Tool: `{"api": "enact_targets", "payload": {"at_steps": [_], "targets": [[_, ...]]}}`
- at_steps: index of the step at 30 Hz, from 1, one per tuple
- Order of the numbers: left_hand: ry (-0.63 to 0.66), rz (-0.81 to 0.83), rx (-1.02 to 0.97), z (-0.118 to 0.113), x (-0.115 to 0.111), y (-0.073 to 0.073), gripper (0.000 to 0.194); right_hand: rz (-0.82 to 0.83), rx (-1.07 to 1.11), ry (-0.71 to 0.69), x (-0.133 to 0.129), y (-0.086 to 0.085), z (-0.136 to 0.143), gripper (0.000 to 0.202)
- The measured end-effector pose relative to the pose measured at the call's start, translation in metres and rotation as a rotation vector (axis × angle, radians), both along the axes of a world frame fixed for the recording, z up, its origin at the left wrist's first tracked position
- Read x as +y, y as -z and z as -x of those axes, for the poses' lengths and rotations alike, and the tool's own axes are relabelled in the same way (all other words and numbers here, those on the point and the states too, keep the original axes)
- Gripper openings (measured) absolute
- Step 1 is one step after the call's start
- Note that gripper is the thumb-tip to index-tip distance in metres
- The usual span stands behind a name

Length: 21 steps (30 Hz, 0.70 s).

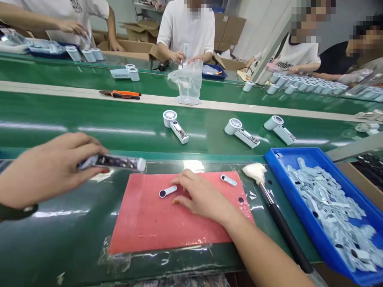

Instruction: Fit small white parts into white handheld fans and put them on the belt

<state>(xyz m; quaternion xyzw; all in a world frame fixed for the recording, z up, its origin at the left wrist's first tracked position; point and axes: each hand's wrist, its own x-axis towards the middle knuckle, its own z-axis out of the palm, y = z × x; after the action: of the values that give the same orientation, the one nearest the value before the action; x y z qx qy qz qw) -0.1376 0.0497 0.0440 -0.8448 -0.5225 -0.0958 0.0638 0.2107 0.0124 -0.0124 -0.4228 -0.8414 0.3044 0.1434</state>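
Note:
My left hand [64,165] is closed around a handheld fan [119,162], whose handle points right with its circuit board bare; the fan's head is hidden by my fingers. My right hand [200,195] reaches over a red mat [143,227], thumb and fingers apart. Its fingertips are at the end of a small pale-blue cover strip [168,191] with a dark round spot. Whether they touch it I cannot tell. A second cover strip [228,180] lies near the mat's upper right corner, with a black dot [241,200] below it.
Right of the mat are a black-handled tool with a white wrapped tip [254,173] and a blue tray [299,223] heaped with cover strips. Three fans [179,131] lie on the green belt [119,119]. Beyond are orange pliers [125,95], a plastic bag [190,85] and several co-workers.

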Motion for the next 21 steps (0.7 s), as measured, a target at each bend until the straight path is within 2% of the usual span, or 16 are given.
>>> {"api": "enact_targets", "payload": {"at_steps": [3, 6, 10, 14, 17, 21], "targets": [[0.217, -0.078, -0.018, -0.039, -0.051, 0.000, 0.040, -0.096, -0.110, 0.019, -0.002, 0.005, 0.006, 0.013], [0.333, -0.090, -0.071, -0.073, -0.078, 0.004, 0.023, -0.157, -0.116, 0.050, -0.002, 0.006, 0.010, 0.010], [0.329, -0.053, -0.112, -0.105, -0.077, 0.024, 0.021, -0.255, 0.007, 0.157, -0.003, -0.003, -0.003, 0.012], [0.298, 0.016, -0.126, -0.119, -0.065, 0.043, 0.022, -0.344, 0.266, 0.244, -0.010, -0.019, -0.019, 0.010], [0.256, 0.081, -0.163, -0.124, -0.063, 0.044, 0.030, -0.384, 0.327, 0.221, -0.020, -0.022, -0.019, 0.009], [0.273, 0.185, -0.340, -0.126, -0.064, 0.040, 0.036, -0.382, 0.221, 0.116, -0.030, -0.010, -0.007, 0.013]]}}
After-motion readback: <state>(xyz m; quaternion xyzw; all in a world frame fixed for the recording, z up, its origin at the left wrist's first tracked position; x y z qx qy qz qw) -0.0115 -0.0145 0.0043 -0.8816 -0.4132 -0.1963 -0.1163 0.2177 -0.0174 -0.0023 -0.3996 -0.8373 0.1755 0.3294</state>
